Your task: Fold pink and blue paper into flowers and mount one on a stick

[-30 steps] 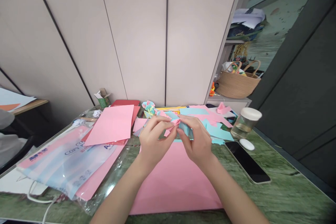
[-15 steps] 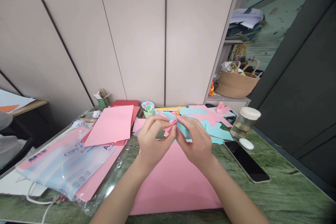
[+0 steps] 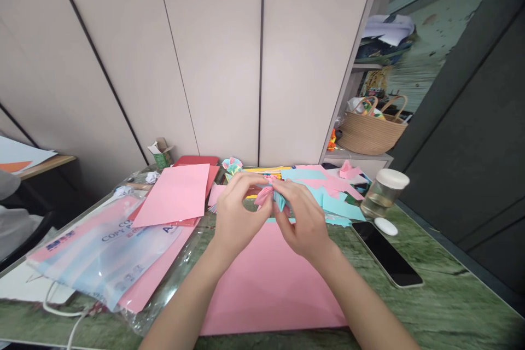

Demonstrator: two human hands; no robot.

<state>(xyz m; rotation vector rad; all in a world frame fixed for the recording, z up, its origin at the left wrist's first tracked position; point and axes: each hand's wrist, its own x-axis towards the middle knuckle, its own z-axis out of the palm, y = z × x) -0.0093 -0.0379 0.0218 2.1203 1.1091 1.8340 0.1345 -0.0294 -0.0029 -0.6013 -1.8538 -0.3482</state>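
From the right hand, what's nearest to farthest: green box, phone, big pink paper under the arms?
1. Big pink paper: just below the right hand.
2. Phone: off to the right.
3. Green box: far back left.

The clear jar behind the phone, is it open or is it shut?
Shut: the white lid sits on top of the clear jar. Whether it is screwed tight, I cannot tell.

One left hand (image 3: pixel 241 210); one right hand (image 3: pixel 301 217); one smartphone (image 3: pixel 386 255); one lidded jar (image 3: pixel 383 194); one small carton (image 3: pixel 163 160); one woven basket (image 3: pixel 372 135).
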